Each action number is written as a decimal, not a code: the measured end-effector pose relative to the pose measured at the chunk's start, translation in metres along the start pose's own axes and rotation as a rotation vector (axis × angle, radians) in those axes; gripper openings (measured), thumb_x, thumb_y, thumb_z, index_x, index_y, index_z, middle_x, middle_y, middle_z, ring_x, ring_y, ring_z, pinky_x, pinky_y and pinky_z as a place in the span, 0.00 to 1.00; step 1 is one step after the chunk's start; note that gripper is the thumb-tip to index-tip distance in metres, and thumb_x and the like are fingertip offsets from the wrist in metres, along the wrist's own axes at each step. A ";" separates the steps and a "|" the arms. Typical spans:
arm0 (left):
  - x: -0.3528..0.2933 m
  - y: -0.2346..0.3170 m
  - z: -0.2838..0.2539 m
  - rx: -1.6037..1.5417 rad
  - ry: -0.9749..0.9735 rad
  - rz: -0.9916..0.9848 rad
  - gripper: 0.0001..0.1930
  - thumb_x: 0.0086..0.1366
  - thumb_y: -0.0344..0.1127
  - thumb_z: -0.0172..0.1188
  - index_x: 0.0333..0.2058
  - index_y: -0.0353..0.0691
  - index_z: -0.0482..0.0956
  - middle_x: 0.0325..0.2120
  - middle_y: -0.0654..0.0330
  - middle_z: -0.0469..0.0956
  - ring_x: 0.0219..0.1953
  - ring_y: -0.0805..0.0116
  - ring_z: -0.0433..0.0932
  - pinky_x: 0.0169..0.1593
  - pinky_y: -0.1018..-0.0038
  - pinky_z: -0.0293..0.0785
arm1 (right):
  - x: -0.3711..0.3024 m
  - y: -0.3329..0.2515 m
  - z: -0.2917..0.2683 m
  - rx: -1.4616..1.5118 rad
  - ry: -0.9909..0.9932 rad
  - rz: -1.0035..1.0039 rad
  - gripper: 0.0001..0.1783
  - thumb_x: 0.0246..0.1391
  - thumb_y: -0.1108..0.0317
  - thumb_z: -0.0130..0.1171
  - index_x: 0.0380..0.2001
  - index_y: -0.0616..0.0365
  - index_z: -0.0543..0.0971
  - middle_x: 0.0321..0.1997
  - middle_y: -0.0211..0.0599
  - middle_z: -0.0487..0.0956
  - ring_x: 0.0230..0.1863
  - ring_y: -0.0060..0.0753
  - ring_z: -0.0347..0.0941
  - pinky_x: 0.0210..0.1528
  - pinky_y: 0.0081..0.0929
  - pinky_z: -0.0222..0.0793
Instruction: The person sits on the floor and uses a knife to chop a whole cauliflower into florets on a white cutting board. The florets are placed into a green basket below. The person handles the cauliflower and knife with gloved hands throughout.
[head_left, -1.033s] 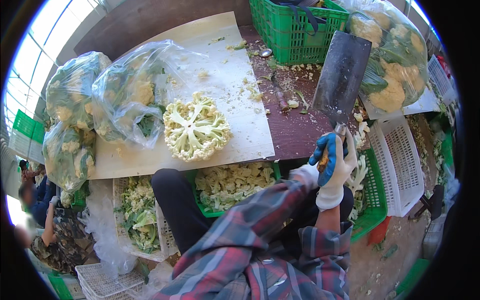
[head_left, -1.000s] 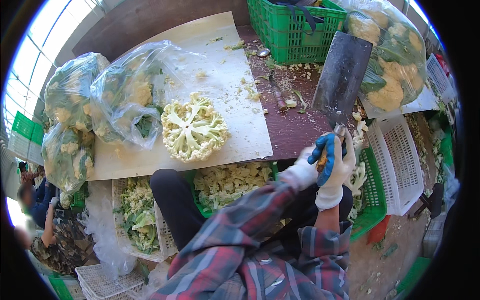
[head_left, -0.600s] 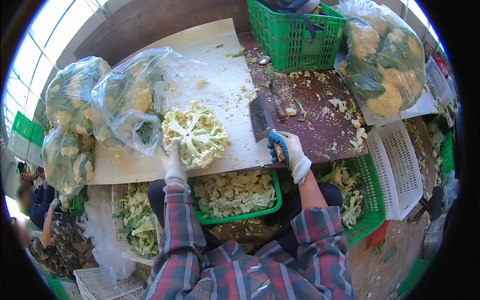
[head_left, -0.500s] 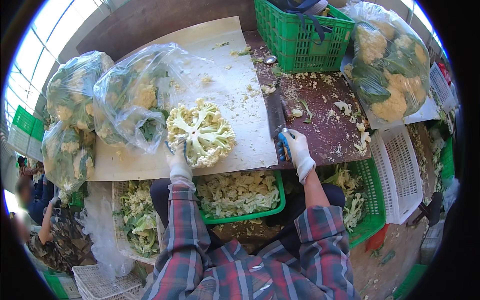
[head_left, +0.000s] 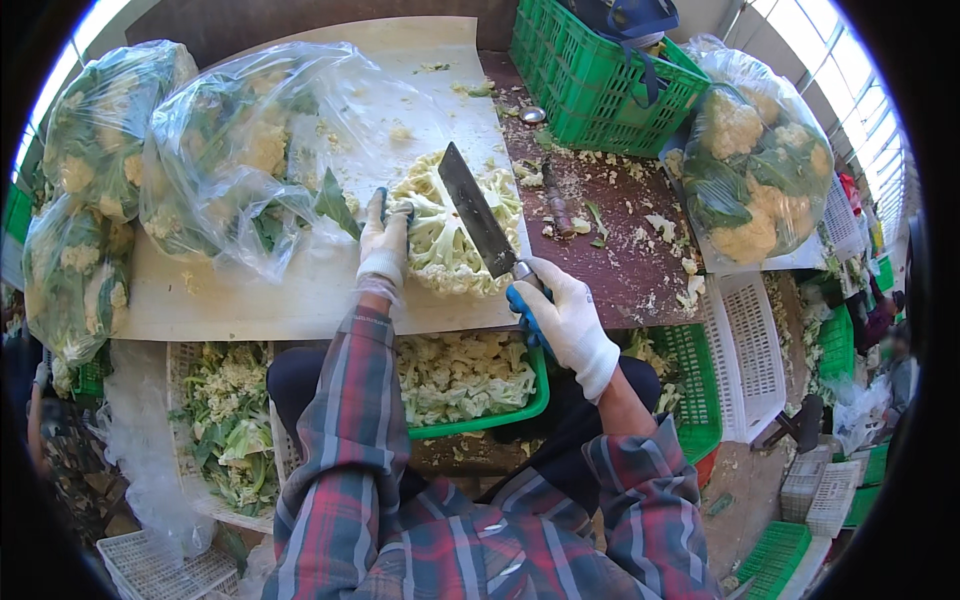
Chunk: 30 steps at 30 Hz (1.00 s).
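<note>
The cauliflower head (head_left: 450,240) is now lying cut-side up closer to the right edge of the pale sheet (head_left: 290,312) on the counter (head_left: 625,240), and the cleaver (head_left: 477,212), a moment ago to its right, is crossing over its right part, so blade and vegetable are seemingly being brought together for cutting; contact cannot be told. The right hand (head_left: 565,318) is gripping the handle, blade slanting up and leftward. The left hand (head_left: 384,243) is spreading its fingers at the cauliflower's left side, forearm reaching straight forward.
</note>
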<state>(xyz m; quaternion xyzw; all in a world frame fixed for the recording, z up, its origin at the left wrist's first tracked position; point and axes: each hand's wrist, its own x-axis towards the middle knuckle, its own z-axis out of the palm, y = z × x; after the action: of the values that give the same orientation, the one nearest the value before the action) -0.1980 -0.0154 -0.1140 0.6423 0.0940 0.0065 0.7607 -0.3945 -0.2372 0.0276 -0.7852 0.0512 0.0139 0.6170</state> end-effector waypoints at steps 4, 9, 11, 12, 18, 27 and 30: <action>0.004 0.005 0.017 -0.009 -0.073 -0.026 0.37 0.70 0.40 0.67 0.74 0.44 0.66 0.59 0.52 0.80 0.54 0.69 0.78 0.59 0.73 0.74 | 0.010 0.000 -0.006 -0.122 -0.029 0.097 0.13 0.69 0.62 0.60 0.48 0.60 0.81 0.31 0.27 0.80 0.30 0.17 0.72 0.35 0.25 0.72; 0.006 0.002 0.020 -0.014 -0.045 -0.027 0.35 0.70 0.39 0.67 0.73 0.42 0.69 0.58 0.52 0.81 0.53 0.70 0.78 0.58 0.74 0.74 | -0.010 -0.020 0.012 -0.299 0.042 -0.013 0.14 0.68 0.65 0.58 0.51 0.62 0.79 0.31 0.41 0.81 0.32 0.34 0.78 0.41 0.35 0.75; 0.007 -0.002 0.016 0.041 -0.032 -0.002 0.35 0.70 0.40 0.67 0.73 0.41 0.68 0.59 0.52 0.81 0.53 0.70 0.78 0.59 0.74 0.74 | -0.008 -0.019 0.013 -0.312 0.071 -0.109 0.14 0.68 0.65 0.59 0.51 0.62 0.79 0.32 0.41 0.81 0.32 0.33 0.78 0.41 0.34 0.75; 0.006 -0.004 0.014 0.024 -0.045 -0.021 0.35 0.70 0.40 0.66 0.73 0.41 0.68 0.60 0.52 0.80 0.54 0.69 0.78 0.60 0.74 0.74 | -0.006 -0.018 0.013 -0.317 0.083 -0.158 0.14 0.68 0.66 0.59 0.52 0.62 0.79 0.32 0.41 0.82 0.33 0.33 0.78 0.41 0.34 0.74; 0.002 0.007 0.014 0.074 -0.124 0.012 0.34 0.72 0.39 0.63 0.74 0.41 0.67 0.60 0.53 0.80 0.54 0.70 0.78 0.59 0.75 0.74 | 0.014 -0.028 -0.002 -0.202 0.028 0.200 0.13 0.71 0.65 0.58 0.52 0.61 0.80 0.30 0.29 0.79 0.31 0.17 0.72 0.35 0.24 0.71; -0.003 0.002 0.022 0.080 -0.110 0.010 0.35 0.70 0.49 0.63 0.74 0.51 0.68 0.64 0.44 0.78 0.62 0.55 0.78 0.66 0.68 0.70 | 0.073 -0.012 0.013 -0.507 -0.085 0.156 0.18 0.70 0.56 0.53 0.45 0.62 0.79 0.32 0.53 0.82 0.33 0.53 0.81 0.39 0.44 0.75; -0.003 0.005 0.026 0.105 -0.097 -0.019 0.35 0.71 0.48 0.63 0.74 0.48 0.68 0.64 0.45 0.78 0.61 0.55 0.79 0.66 0.68 0.71 | 0.081 0.030 0.016 -0.656 -0.042 0.123 0.21 0.69 0.53 0.52 0.49 0.61 0.80 0.36 0.58 0.83 0.37 0.57 0.83 0.43 0.48 0.76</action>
<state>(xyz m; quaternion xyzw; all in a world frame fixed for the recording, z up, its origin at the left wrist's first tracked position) -0.1969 -0.0401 -0.1049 0.6797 0.0634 -0.0367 0.7298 -0.3165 -0.2334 -0.0121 -0.9369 0.0784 0.0831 0.3303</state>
